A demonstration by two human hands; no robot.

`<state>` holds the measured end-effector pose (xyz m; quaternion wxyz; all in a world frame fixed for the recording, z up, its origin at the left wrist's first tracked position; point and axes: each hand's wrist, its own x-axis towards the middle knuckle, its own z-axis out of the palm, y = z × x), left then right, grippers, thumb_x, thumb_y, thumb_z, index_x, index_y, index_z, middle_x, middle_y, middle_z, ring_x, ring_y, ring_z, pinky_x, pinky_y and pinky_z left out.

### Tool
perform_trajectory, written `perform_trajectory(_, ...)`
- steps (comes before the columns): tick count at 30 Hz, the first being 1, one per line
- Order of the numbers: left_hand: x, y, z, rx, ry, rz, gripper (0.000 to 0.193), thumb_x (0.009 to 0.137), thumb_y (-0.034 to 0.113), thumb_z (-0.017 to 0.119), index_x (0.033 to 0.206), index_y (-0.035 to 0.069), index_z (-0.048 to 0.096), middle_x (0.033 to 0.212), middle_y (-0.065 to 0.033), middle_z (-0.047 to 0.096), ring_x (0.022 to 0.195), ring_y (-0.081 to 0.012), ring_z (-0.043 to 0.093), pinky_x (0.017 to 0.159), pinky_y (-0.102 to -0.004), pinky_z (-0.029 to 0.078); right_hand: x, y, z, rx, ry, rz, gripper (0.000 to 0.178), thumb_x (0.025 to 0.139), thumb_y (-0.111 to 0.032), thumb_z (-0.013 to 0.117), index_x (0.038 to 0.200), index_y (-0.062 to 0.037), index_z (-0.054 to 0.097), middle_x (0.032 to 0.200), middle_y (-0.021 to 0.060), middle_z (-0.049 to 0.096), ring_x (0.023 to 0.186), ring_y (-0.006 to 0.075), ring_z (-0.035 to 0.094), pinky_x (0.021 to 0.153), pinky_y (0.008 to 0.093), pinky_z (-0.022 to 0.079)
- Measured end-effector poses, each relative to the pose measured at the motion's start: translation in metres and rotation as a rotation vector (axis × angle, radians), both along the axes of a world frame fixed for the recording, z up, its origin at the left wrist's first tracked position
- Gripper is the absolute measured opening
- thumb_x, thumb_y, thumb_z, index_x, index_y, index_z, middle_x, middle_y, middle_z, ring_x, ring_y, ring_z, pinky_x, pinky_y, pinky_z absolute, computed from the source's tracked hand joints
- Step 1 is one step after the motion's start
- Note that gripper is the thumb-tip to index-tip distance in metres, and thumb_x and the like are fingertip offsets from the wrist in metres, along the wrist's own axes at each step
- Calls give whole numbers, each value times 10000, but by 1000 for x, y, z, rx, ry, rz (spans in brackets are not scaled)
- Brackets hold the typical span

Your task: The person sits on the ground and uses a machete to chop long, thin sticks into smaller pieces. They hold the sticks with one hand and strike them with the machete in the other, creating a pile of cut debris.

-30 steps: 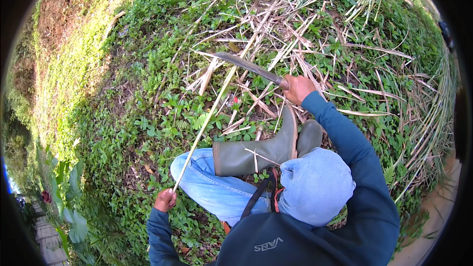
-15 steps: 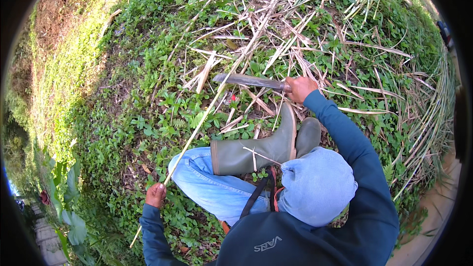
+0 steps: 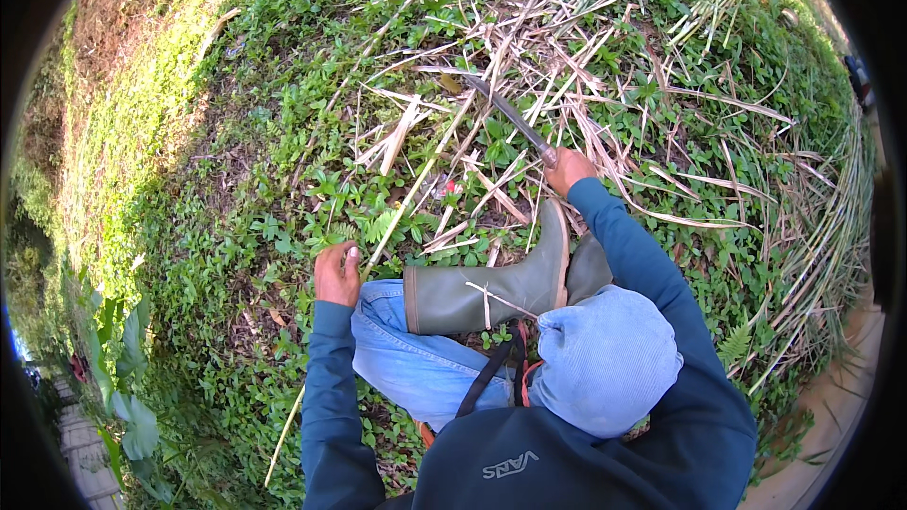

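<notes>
My right hand (image 3: 569, 170) is closed around the handle of a machete (image 3: 515, 118), whose blade points up and to the left over dry leaves. A long, thin pale stalk (image 3: 406, 200) slants from the leaf litter toward my left hand (image 3: 337, 276). That hand is closed at the stalk near my denim-covered left knee; its fingers are partly hidden. Under my left forearm part of the stalk disappears, and its lower end (image 3: 285, 434) shows beyond the sleeve. The machete blade crosses close to the stalk's upper stretch; whether they touch I cannot tell.
Green rubber boots (image 3: 482, 297) are on my feet, below the machete. Dry leaf strips (image 3: 590, 118) litter the low green plants ahead. A heap of long green stems (image 3: 817, 246) lies along the right. Broad-leaved plants (image 3: 137, 416) grow at lower left, beside paving (image 3: 85, 444).
My left hand has moved up and right along the stalk, toward my knee. The machete has swung so its tip points farther up and away, and my right hand has shifted slightly.
</notes>
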<state>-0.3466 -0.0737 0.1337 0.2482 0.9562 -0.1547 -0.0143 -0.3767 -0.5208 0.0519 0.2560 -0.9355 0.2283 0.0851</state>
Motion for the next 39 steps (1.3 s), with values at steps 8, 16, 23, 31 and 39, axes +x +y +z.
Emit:
perform_trajectory(8,27,-47,-70,-88,355,41,211,920,171,526,997,38,670,619,-24,532,571,-94,502,557,-283,421,-36,42,40,-56,34,423,316,762,-287,644,963,-46,603,794,240,653,771,419,645,739,516,510)
perform_trajectory(16,-23,-27,-21,-121,264,88,195,906,154,552,963,22,684,631,-25,547,558,-101,465,544,-274,398,-12,25,23,-81,-68,202,269,779,-227,630,953,-23,623,803,244,655,775,403,650,739,487,523)
perform_trajectory(23,-53,10,-8,-77,256,113,176,895,126,571,930,-15,670,699,-89,631,630,-126,558,604,-291,458,-12,4,5,-133,-140,15,295,774,-231,638,992,-36,604,788,230,657,745,401,648,733,480,522)
perform_trajectory(31,-67,27,1,-302,350,47,220,923,173,569,887,-27,654,715,-23,591,648,-105,501,613,-245,417,-54,42,57,-171,-137,574,272,727,-246,676,921,-82,578,652,198,630,597,380,641,559,521,515)
perform_trajectory(39,-36,-3,-1,-380,714,2,213,938,180,543,865,12,652,673,39,508,599,-55,390,543,-216,328,-51,24,32,-147,-154,184,247,776,-266,648,899,-66,570,718,219,647,663,394,649,639,514,524)
